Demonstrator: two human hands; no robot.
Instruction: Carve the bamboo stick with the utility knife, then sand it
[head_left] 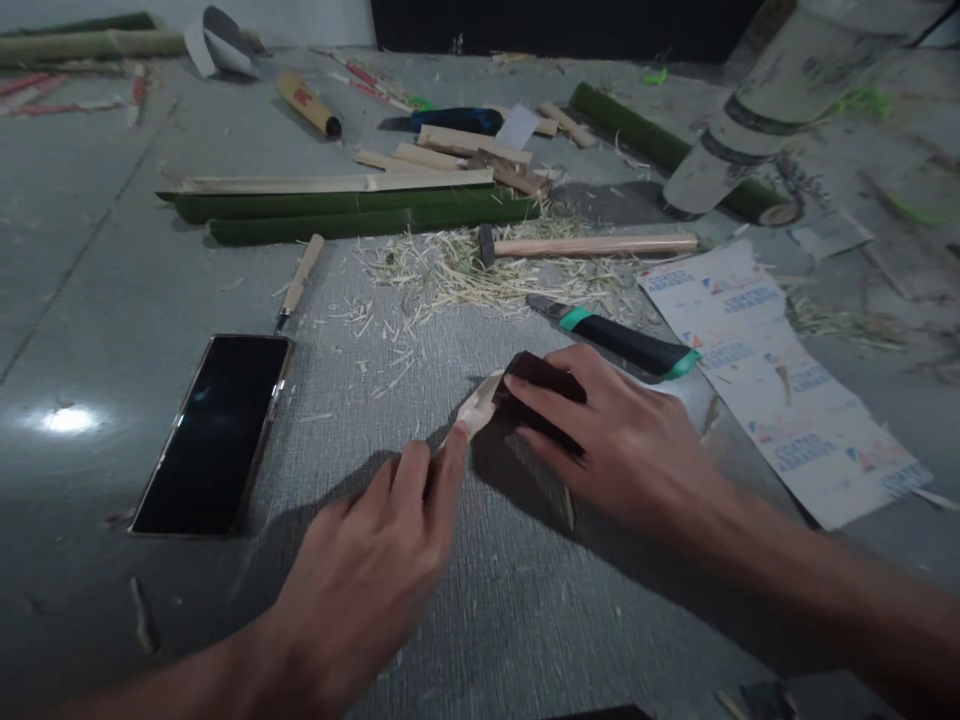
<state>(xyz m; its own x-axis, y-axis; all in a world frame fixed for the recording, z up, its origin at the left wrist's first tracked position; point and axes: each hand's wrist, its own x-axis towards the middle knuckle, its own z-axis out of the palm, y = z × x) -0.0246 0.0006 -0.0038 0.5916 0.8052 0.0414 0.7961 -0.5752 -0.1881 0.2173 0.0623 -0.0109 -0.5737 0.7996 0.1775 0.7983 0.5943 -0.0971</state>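
Between my hands lies a pale carved piece of wood or bamboo [480, 402], low over the grey floor. My left hand [397, 520] is closed around its near end, with a finger stretched along it. My right hand [607, 420] grips a dark brown sheet of sandpaper [551, 385], folded or wrapped, and presses it against the far end of the pale piece. What the left palm covers is hidden. Just beyond the right hand lies a black and teal utility knife [630, 340]. The printed back of a sandpaper sheet [780, 370] is to the right.
A phone [214, 440] and a wooden-handled tool [302, 280] lie at left. Beyond are a hammer [592, 245] on shavings [457, 275], split green bamboo [360, 210], a blue-black knife [457, 121], and bamboo strips [472, 142]. A tall pale cylinder [757, 120] rises at back right.
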